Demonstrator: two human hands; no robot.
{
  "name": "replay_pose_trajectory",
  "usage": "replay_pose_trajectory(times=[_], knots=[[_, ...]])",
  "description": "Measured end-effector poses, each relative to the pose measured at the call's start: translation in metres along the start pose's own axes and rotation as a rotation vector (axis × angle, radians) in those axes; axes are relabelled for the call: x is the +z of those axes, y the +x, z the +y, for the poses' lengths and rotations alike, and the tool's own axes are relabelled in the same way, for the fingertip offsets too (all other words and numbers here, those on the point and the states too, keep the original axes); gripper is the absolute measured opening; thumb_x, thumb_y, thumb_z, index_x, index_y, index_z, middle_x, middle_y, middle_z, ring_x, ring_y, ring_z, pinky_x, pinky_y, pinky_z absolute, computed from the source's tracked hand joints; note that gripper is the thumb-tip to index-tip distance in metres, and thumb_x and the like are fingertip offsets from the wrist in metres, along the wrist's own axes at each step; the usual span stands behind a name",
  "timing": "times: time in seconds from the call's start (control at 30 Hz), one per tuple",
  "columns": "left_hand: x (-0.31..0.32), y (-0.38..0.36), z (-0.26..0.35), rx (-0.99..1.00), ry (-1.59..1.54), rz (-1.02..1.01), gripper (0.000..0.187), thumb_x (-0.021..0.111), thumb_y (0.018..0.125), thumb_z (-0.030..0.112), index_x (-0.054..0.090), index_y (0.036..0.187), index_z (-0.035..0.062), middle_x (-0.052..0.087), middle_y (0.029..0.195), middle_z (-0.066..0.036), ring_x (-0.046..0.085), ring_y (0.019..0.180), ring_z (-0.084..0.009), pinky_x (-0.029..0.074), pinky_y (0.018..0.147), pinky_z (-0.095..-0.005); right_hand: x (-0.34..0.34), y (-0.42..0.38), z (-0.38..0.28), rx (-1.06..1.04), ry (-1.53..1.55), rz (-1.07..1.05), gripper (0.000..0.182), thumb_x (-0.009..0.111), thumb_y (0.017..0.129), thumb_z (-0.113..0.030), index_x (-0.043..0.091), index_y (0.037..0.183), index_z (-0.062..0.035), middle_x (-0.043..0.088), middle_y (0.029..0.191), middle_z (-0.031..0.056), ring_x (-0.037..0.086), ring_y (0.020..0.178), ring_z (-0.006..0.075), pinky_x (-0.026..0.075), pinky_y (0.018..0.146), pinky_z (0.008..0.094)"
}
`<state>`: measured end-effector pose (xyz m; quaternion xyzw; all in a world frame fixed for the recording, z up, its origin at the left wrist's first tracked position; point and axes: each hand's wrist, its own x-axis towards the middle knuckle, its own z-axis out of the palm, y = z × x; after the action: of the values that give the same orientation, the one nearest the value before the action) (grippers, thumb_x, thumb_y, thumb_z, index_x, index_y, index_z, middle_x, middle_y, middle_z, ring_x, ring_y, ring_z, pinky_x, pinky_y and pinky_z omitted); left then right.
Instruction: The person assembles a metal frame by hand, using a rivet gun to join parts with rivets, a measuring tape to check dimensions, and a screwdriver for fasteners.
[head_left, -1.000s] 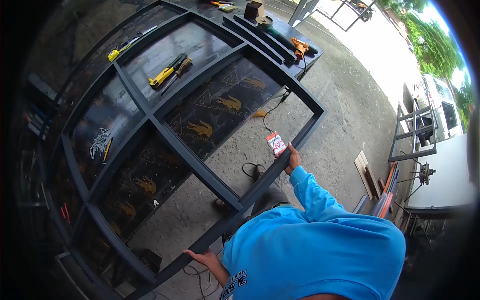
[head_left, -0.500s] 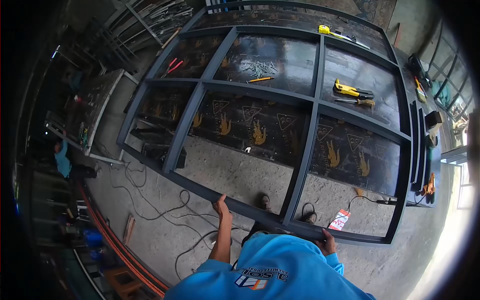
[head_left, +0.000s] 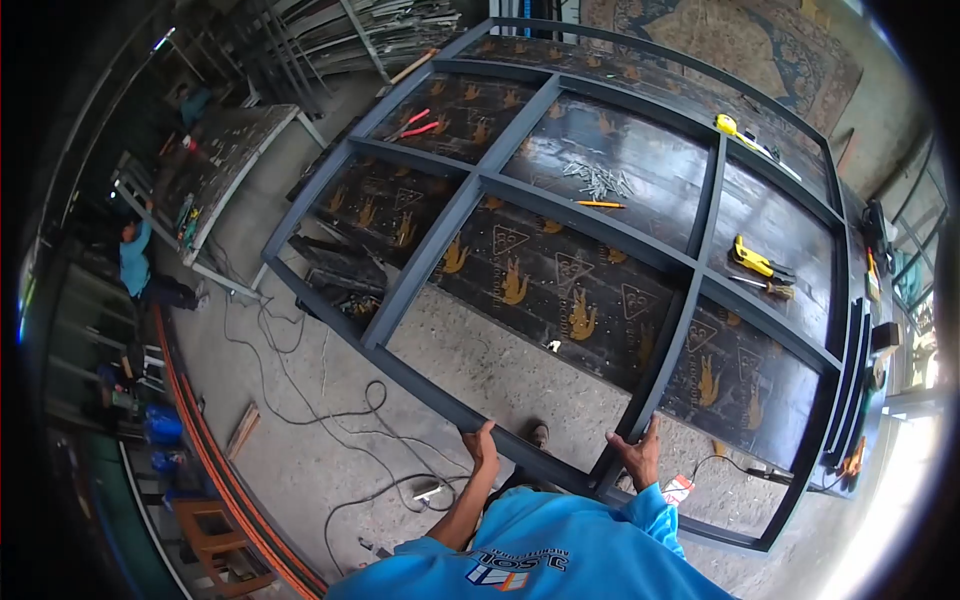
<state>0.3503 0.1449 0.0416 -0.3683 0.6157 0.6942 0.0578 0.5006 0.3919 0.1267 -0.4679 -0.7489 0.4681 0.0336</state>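
Note:
A large dark grey metal frame (head_left: pixel 440 256), divided into several panes by crossbars, lies over a dark table and overhangs its near side. My left hand (head_left: pixel 482 447) is closed around the frame's near rail, thumb on top. My right hand (head_left: pixel 638 455) is at a divider bar close to the near rail, thumb and fingers spread, with the thumb against the bar. Within the panes lie a pile of rivets (head_left: pixel 598 180), an orange pencil (head_left: pixel 600 204), a yellow hand riveter (head_left: pixel 760 260), a screwdriver (head_left: pixel 765 287) and red-handled pliers (head_left: pixel 415 125).
The black board tabletop (head_left: pixel 560 285) bears gold crocodile prints. A yellow tape measure (head_left: pixel 727 125) sits at the far side. Loose cables (head_left: pixel 375 415) snake over the concrete floor. At the left are a second table (head_left: pixel 230 160) and a person in blue (head_left: pixel 135 260). Dark metal bars (head_left: pixel 850 370) lie at the right.
My right hand has come off the near rail and moved up to the divider bar. My left hand keeps hold of the near rail. The view has turned, shifting everything rightward.

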Motion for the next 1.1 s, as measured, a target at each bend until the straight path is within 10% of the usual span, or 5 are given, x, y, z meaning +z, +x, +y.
replay_pose_trajectory(times=[0.27, 1.07, 1.1], knots=[[0.005, -0.019, 0.027, -0.199, -0.008, -0.161, 0.053, 0.064, 0.073, 0.006, 0.041, 0.119, -0.0039, 0.05, 0.115, -0.016, 0.05, 0.102, -0.0286, 0.039, 0.092, -0.0358, 0.015, 0.012, -0.009, 0.005, -0.167, 0.289, 0.068, 0.057, 0.058, -0.006, 0.045, 0.125, -0.0046, 0.042, 0.117, 0.0247, 0.038, 0.111, 0.0407, 0.032, 0.098, 0.0457], [0.123, -0.058, 0.104, -0.003, -0.065, -0.378, 0.061, 0.062, 0.068, -0.003, 0.037, 0.124, 0.0, 0.047, 0.117, -0.01, 0.047, 0.106, -0.0243, 0.033, 0.097, -0.0325, -0.077, 0.095, -0.108, -0.078, 0.239, 0.229, 0.062, 0.054, 0.057, -0.006, 0.051, 0.118, 0.0011, 0.044, 0.121, 0.0201, 0.04, 0.115, 0.0354, 0.033, 0.099, 0.0378], [0.132, -0.058, 0.104, 0.057, -0.076, -0.332, 0.042, 0.064, 0.068, 0.001, 0.048, 0.107, 0.0054, 0.052, 0.098, -0.004, 0.052, 0.088, -0.0164, 0.043, 0.072, -0.0282, -0.08, 0.103, -0.112, -0.084, 0.256, 0.232, 0.061, 0.054, 0.058, -0.005, 0.051, 0.118, 0.0015, 0.044, 0.121, 0.0203, 0.04, 0.114, 0.0357, 0.033, 0.099, 0.0379]])
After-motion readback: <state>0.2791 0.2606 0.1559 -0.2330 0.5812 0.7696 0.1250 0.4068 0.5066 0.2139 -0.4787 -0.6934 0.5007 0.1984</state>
